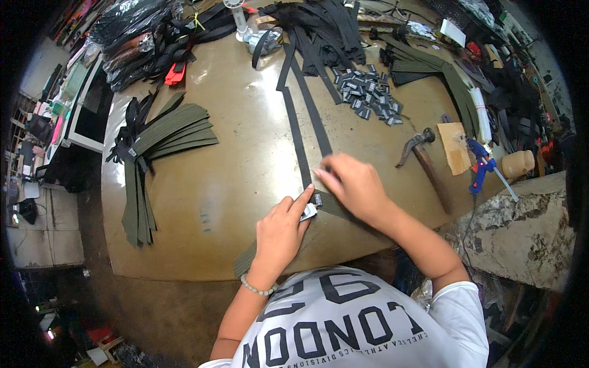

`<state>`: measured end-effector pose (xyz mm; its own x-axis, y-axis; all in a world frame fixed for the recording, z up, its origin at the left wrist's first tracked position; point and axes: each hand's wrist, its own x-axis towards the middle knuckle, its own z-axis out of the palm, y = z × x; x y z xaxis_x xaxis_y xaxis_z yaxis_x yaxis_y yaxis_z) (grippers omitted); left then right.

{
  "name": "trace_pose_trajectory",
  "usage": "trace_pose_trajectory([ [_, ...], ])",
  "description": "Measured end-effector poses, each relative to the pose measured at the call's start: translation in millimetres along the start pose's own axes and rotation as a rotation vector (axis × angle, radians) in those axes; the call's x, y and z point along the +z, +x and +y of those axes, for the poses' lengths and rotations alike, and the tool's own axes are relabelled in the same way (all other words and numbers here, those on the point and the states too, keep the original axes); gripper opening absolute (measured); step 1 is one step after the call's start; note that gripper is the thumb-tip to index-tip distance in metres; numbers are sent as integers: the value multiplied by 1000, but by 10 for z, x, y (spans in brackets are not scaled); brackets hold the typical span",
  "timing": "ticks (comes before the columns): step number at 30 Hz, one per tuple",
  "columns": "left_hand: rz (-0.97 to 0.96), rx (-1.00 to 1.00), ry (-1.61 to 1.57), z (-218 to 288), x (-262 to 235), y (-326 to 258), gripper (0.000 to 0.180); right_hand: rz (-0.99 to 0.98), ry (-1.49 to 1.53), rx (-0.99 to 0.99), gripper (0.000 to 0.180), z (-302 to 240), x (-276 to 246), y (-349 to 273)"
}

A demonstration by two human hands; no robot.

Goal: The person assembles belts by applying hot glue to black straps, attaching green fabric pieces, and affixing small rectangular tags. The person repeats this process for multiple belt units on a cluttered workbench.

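Note:
My left hand (281, 228) pinches a small metal buckle (310, 210) on an olive webbing strap (245, 260) that runs off the near edge of the brown table (215, 208). My right hand (351, 185) lies flat on the same strap, fingers pressing where two long black straps (300, 122) end. The black straps run away from me up the table toward a heap of black webbing (325, 27).
A stack of olive straps (162, 138) lies at left. A pile of small metal buckles (368, 95) sits beyond my hands. At right are a hammer (423, 159), a wooden block (455, 147), a blue glue gun (481, 165) and a stone slab (521, 233).

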<state>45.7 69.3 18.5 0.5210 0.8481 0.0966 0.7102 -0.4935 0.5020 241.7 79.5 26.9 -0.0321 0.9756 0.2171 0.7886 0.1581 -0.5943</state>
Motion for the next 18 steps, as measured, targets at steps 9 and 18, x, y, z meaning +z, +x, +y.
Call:
trace_pose_trajectory([
  [9, 6, -29, -28, -39, 23, 14, 55, -138, -364, -641, 33, 268, -57, -490],
  [18, -49, -61, 13, 33, -28, 47, 57, -150, -392, -579, 39, 129, -127, -501],
])
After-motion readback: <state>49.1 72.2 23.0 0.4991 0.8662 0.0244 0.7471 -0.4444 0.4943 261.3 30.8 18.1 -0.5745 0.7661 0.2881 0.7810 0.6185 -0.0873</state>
